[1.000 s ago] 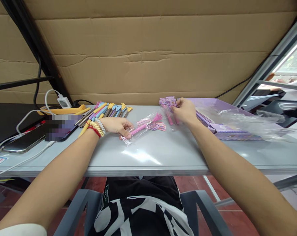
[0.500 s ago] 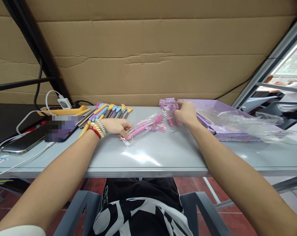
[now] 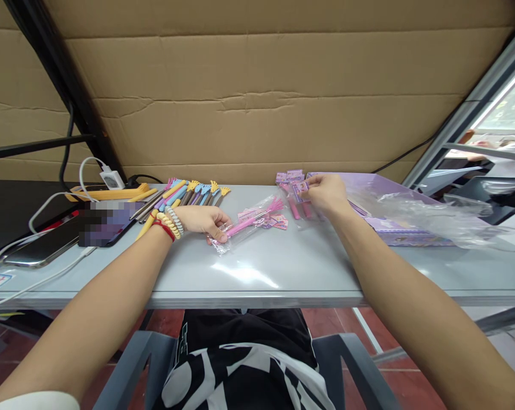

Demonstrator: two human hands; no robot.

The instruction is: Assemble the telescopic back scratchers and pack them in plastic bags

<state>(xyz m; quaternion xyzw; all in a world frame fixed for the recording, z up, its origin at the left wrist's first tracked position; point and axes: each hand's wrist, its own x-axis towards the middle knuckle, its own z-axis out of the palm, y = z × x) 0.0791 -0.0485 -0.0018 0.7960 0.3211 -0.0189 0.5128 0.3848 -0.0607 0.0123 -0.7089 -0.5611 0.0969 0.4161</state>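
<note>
My left hand (image 3: 208,222) pinches the near end of a clear plastic bag on the desk. Inside lies a pink stick (image 3: 244,223) with a small hand-shaped top, perhaps a pen. Under its far end are several small pink and purple printed cards (image 3: 278,222). Farther right, my right hand (image 3: 326,193) has thumb and fingers closed on the purple card top (image 3: 300,187) of a clear packet with a pink stick in it. That packet lies among similar card-topped pink packets (image 3: 293,209), and the fingers partly hide it.
Several coloured sticks with hand-shaped tops (image 3: 196,192) lie behind my left wrist. Two phones (image 3: 48,242), white cables and a white charger (image 3: 111,178) are at the left. A purple box (image 3: 411,238) with crumpled clear plastic (image 3: 436,213) stands right. Cardboard (image 3: 257,108) backs the desk.
My right hand has shifted slightly at the card-topped packet, its fingers now pinching the card's right edge. My left hand and the bagged pink stick stay in place.
</note>
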